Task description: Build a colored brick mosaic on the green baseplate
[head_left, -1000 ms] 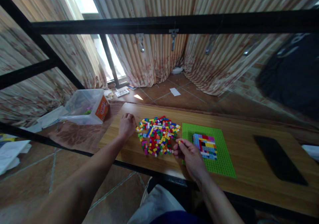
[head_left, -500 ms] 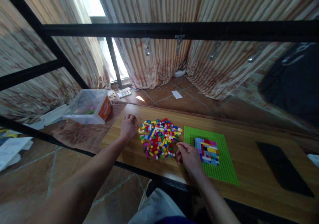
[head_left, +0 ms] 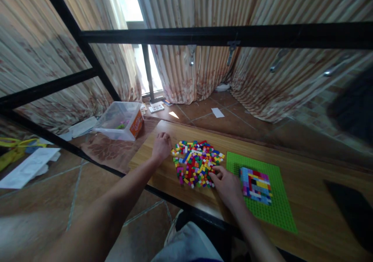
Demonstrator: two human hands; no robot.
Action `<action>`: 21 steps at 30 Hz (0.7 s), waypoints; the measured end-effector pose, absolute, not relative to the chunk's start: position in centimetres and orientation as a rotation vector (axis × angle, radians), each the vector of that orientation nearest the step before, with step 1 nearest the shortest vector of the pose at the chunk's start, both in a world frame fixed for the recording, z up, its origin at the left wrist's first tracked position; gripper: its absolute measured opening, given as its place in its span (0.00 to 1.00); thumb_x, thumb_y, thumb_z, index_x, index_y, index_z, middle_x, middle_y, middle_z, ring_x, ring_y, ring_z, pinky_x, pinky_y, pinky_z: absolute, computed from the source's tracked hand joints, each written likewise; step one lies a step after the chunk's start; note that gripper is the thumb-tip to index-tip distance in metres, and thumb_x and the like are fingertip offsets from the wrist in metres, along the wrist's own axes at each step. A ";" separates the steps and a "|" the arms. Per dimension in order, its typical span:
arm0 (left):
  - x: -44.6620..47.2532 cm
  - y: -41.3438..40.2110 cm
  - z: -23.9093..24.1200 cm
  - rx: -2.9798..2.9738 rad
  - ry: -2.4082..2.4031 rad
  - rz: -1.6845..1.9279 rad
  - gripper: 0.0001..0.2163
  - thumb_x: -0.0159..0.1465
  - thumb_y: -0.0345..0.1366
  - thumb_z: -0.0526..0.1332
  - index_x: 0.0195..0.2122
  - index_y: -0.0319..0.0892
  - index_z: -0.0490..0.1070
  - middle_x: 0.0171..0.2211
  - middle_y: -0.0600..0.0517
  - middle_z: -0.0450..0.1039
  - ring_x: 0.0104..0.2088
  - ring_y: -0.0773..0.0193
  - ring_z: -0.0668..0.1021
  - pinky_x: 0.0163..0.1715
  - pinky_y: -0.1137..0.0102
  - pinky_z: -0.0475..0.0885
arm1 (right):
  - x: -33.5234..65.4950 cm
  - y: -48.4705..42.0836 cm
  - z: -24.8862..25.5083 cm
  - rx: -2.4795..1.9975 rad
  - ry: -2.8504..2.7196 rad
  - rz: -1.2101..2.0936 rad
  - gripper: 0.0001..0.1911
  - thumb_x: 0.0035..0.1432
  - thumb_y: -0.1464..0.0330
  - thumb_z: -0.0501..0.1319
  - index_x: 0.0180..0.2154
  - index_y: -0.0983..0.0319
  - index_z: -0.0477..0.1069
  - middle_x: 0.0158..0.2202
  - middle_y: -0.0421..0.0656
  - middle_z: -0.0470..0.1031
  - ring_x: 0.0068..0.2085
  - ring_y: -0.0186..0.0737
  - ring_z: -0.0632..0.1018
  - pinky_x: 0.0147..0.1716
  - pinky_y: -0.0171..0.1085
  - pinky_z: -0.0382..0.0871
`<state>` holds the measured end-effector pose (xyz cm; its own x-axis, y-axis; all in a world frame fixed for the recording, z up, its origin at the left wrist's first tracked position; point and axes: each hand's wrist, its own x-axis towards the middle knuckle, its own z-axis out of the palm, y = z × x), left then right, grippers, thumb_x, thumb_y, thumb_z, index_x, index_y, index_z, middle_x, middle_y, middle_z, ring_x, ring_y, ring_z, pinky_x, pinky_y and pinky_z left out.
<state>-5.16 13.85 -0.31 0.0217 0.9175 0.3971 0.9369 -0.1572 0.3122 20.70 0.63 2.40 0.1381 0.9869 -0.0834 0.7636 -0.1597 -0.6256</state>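
A pile of small coloured bricks (head_left: 196, 162) lies on the wooden table (head_left: 303, 184). My left hand (head_left: 162, 146) rests as a loose fist on the table at the pile's left edge. My right hand (head_left: 227, 184) is at the pile's right edge, fingers curled down among the bricks; whether they hold one is hidden. Right of it lies a green baseplate (head_left: 276, 203) with a patch of mixed-colour bricks (head_left: 256, 183) pressed onto it.
A clear plastic box (head_left: 121, 120) with an orange label stands on a brown cloth (head_left: 107, 153) left of the table. A black flat object (head_left: 354, 211) lies at the table's right. Black frame bars (head_left: 221, 35) cross overhead. Papers lie on the tiled floor.
My right hand has dropped from a raised pinch on a small brick to the pile's right edge. The view has turned left. My left hand stays put.
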 end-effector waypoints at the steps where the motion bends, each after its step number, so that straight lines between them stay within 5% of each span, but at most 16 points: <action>1: -5.2 13.9 -0.3 -2.223 -2.017 -0.816 0.08 0.63 0.29 0.52 0.34 0.42 0.71 0.38 0.44 0.71 0.45 0.53 0.72 0.47 0.61 0.69 | 20.7 0.5 2.4 -1.962 -1.651 0.692 0.14 0.57 0.61 0.57 0.41 0.59 0.75 0.26 0.40 0.77 0.29 0.42 0.77 0.29 0.37 0.63; 9: -5.2 14.0 -0.2 -2.248 -2.022 -0.825 0.09 0.63 0.28 0.52 0.34 0.42 0.71 0.37 0.45 0.71 0.44 0.53 0.72 0.48 0.61 0.68 | 23.2 3.4 3.2 -1.903 -1.657 0.315 0.16 0.61 0.66 0.50 0.42 0.61 0.75 0.40 0.48 0.79 0.41 0.45 0.78 0.42 0.40 0.67; 21: -5.2 13.9 -0.5 -2.231 -2.042 -0.788 0.08 0.63 0.28 0.53 0.35 0.42 0.71 0.38 0.44 0.71 0.45 0.54 0.71 0.47 0.61 0.68 | 24.9 8.7 1.4 -2.011 -1.871 0.336 0.09 0.54 0.69 0.58 0.32 0.63 0.77 0.36 0.50 0.77 0.39 0.46 0.76 0.40 0.41 0.65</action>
